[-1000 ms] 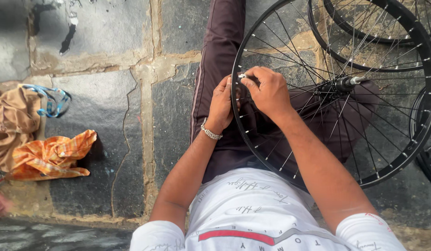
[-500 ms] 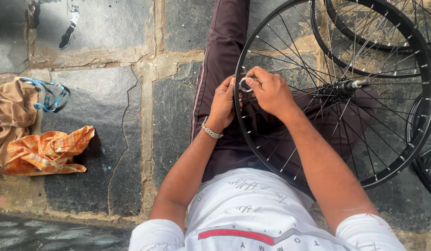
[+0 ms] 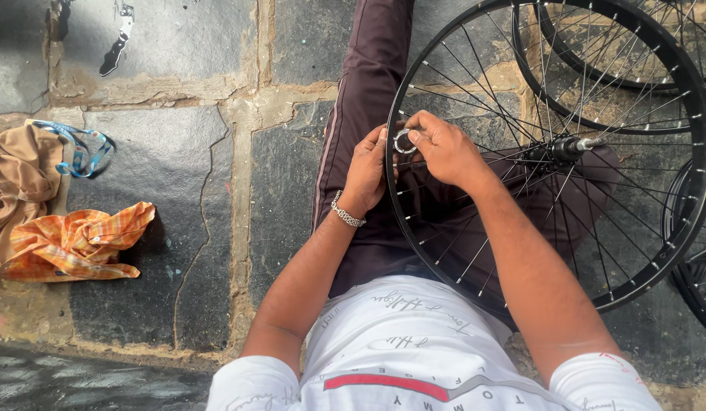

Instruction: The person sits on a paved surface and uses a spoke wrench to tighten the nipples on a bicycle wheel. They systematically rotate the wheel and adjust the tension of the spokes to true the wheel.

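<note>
Both hands (image 3: 410, 156) together, fingers pinched

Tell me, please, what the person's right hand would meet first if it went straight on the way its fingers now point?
Most likely the left hand: the right hand points leftward across the small metal ring tool at the wheel rim, though depth is unclear.

Both hands — left hand (image 3: 366, 166), right hand (image 3: 442, 148) — pinch a small metal ring (image 3: 404, 141) at the bicycle wheel (image 3: 676, 87) rim

- Soft, even daylight all over, nothing harsh.
- Shadows faint: a small dark patch under the orange cloth (image 3: 75, 242).
- Dull sheen on the stone floor (image 3: 174, 164), no real glare.
- Focus sharp across the middle; thin spokes (image 3: 596, 221) stay crisp.
</note>
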